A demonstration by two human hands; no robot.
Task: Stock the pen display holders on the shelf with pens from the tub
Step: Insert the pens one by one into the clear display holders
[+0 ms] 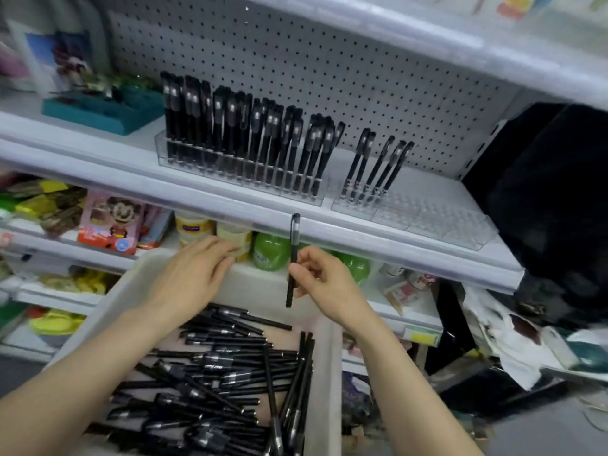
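Observation:
A white tub (325, 383) below me holds several loose black pens (223, 376). My right hand (324, 284) pinches one black pen (293, 238) upright, cap up, above the tub's far edge. My left hand (194, 274) lies flat with straight fingers over the tub's far rim. On the shelf above, a clear display holder (237, 174) stands packed with black pens. To its right a second clear holder (424, 218) carries only several pens (375, 166) at its left end; the other slots show nothing in them.
The shelf's front rail (263, 212) runs between my hands and the holders. A teal tray (102, 113) sits at the shelf's left, a black bag (552, 199) at its right. Lower shelves carry green balls (273, 251), jars and boxed toys.

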